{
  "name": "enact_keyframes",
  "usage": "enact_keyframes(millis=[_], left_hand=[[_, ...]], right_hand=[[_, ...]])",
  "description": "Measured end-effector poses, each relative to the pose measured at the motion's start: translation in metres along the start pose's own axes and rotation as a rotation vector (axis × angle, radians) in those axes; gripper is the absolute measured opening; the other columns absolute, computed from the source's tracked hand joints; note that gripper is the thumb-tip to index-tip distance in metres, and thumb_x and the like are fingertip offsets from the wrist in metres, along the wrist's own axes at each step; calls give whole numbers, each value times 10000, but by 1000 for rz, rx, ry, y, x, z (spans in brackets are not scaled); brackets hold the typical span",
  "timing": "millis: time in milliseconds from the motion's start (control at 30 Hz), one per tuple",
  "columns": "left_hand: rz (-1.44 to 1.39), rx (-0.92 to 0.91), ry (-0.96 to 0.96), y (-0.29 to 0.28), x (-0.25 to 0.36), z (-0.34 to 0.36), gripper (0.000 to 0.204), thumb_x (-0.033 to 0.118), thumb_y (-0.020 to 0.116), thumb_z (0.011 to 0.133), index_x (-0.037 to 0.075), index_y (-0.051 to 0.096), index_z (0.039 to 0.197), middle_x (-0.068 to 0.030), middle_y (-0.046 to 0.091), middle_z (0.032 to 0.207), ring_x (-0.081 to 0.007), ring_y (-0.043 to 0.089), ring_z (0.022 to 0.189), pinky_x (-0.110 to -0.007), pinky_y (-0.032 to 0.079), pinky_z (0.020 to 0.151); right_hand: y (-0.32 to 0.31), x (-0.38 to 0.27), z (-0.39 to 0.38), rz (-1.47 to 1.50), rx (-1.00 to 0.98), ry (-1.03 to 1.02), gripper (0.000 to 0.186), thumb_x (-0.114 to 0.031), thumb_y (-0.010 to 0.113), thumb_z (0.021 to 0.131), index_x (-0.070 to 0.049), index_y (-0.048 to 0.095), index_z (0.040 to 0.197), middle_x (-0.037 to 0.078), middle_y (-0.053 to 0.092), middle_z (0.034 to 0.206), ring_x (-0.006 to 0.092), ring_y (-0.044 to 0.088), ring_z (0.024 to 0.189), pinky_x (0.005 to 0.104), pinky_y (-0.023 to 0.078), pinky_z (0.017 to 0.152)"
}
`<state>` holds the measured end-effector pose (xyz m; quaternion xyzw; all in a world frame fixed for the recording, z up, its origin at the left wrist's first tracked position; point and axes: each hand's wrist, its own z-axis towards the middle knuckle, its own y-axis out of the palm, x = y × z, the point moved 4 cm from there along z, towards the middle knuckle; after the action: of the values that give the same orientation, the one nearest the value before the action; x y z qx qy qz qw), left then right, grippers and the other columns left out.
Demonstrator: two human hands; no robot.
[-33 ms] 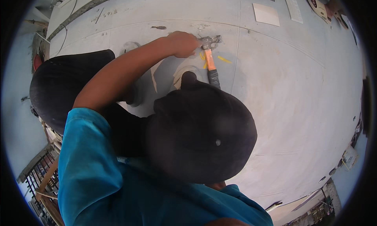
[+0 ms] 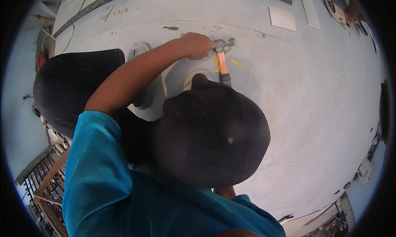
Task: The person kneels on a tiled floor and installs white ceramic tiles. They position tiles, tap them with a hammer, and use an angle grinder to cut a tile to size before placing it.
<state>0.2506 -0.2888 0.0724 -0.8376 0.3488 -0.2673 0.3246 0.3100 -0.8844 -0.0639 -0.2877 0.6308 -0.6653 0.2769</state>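
My left hand (image 2: 197, 45), at the end of a bare forearm, is closed in a fist low over the pale grey floor. Whatever it grips is too hidden to make out. Right beside its knuckles is the steel head of a claw hammer (image 2: 223, 45). The hammer's orange handle with a black grip runs toward me and disappears behind a dark-clothed knee (image 2: 214, 134). That knee also covers my right hand, and only a bit of skin shows below it. Small yellow strips (image 2: 237, 63) lie next to the hammer.
My other dark-clothed knee (image 2: 78, 90) is at the left. A pale square tile (image 2: 282, 18) lies far right, near a sandalled foot (image 2: 337, 12) of another person. Crumbs of debris (image 2: 216, 29) are scattered beyond the hammer. A wooden frame (image 2: 51, 179) stands at the lower left edge.
The whole view has shifted very slightly. My left hand and the hammer head stay side by side, as before.
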Motion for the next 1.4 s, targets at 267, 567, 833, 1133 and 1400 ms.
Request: enact_keyframes(millis=[267,567,833,1133,1400], left_hand=[[-249,261,-300,53,-39,-10,427,342,564,921,73,551,1253,-188,646,1127,-369,599,1090,-481,475,910],[-208,205,-431,63,-73,-28,487,346,607,892,84,551,1298,-185,623,1222,-344,588,1148,-457,479,948],[-204,306,-466,23,-69,-17,477,372,617,896,102,568,1287,-191,643,1181,-343,597,1134,-456,480,942],[-263,259,-495,45,-93,7,473,363,666,885,132,575,1287,-142,693,1073,-311,653,1035,-429,498,890],[88,107,-335,-45,-67,-14,380,348,625,886,107,646,1180,-148,681,1115,-314,626,1087,-431,487,927]], right_hand=[[22,-15,3,-12,-69,-216,643,-569,355,975,-28,488,1296,236,496,1274,391,484,1196,542,435,945],[32,-14,27,-20,-79,-193,630,-564,364,975,-34,482,1295,228,491,1273,382,478,1193,541,421,946],[39,5,31,-69,-46,-117,619,-560,372,975,-39,477,1294,221,487,1273,375,472,1191,540,409,947],[42,34,25,-126,25,102,607,-555,381,975,-46,471,1292,213,482,1272,366,466,1189,538,395,948],[-7,6,6,-162,35,304,596,-551,389,975,-51,466,1291,206,478,1272,358,460,1187,537,383,949]])
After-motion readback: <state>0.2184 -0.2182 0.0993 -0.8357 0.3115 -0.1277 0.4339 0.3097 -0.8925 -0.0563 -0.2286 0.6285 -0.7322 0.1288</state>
